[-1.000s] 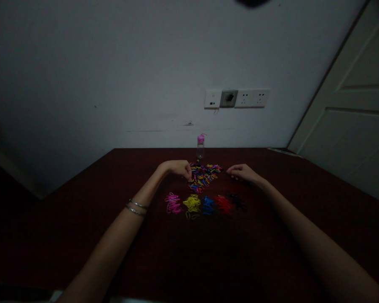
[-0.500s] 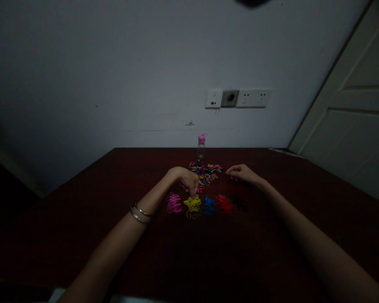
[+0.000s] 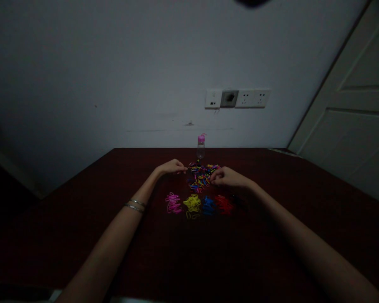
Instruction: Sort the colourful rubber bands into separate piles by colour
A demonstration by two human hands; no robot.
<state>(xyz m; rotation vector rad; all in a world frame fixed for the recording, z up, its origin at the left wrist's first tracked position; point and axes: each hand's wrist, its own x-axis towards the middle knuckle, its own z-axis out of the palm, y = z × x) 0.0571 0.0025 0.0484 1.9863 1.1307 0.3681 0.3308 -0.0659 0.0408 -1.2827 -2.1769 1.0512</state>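
In front of the mixed band heap (image 3: 201,179), I see single-colour piles (image 3: 193,203), presumably spaced against mingling. My left hand (image 3: 173,167) and right hand (image 3: 229,177) flank the heap; whether either grips anything, I can't tell. Behind it, a bottle (image 3: 201,150).

Two bare arms reach forward. The left arm (image 3: 109,240) leans to the right, and its wrist (image 3: 158,170) bends so the left hand (image 3: 174,166) points right, with its fingers close together. The right arm (image 3: 298,240) leans to the left. The right hand (image 3: 228,176) points left with its fingers curled. The hands are near each other but apart.
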